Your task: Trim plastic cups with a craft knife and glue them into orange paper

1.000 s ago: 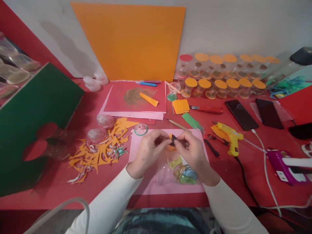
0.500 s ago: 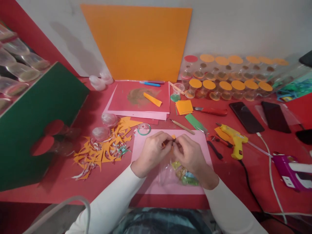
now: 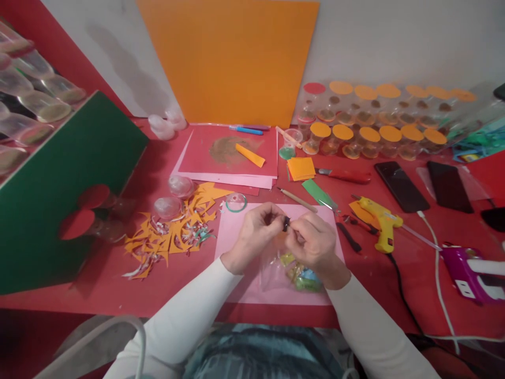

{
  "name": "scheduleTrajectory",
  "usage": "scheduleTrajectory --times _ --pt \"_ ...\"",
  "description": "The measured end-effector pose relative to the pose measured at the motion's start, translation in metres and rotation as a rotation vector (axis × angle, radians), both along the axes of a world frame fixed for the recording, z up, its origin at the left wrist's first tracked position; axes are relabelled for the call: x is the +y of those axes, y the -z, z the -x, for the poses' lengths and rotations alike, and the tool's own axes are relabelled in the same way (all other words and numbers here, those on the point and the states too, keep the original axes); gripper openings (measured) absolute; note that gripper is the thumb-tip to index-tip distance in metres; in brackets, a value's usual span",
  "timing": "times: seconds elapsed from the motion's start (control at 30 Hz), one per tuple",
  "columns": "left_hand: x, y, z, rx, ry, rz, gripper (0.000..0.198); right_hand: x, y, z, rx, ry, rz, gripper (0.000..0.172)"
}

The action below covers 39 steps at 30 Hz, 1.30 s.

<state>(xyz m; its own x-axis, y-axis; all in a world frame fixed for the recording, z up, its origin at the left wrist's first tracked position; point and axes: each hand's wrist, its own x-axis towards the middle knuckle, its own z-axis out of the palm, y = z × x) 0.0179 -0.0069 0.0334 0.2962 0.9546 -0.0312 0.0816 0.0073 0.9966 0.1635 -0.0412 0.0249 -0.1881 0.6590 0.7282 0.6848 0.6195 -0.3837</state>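
Red table (image 3: pixel 177 287), pink sheet (image 3: pixel 232 247): a dark piece (image 3: pixel 285 224) is pinched between left hand (image 3: pixel 255 231) and right hand (image 3: pixel 312 243), both grips clamped on it; fine fingertip control is called for.

Red table (image 3: pixel 189 266) carries pink sheet (image 3: pixel 236 231), glue gun (image 3: pixel 381 221), 2 phones (image 3: pixel 401 187), orange scraps (image 3: pixel 173 237).

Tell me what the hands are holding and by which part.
The left hand and the right hand pinch a small dark piece between their fingertips, one from each side, above the pink sheet. Its shape cannot be told.
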Motion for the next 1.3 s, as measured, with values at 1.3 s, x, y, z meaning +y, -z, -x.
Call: scheduleTrajectory --times 1.3 --pt "0.000 -0.002 0.002 0.284 0.013 -0.465 0.013 0.010 0.000 -0.008 -0.144 -0.004 -0.046 0.035"
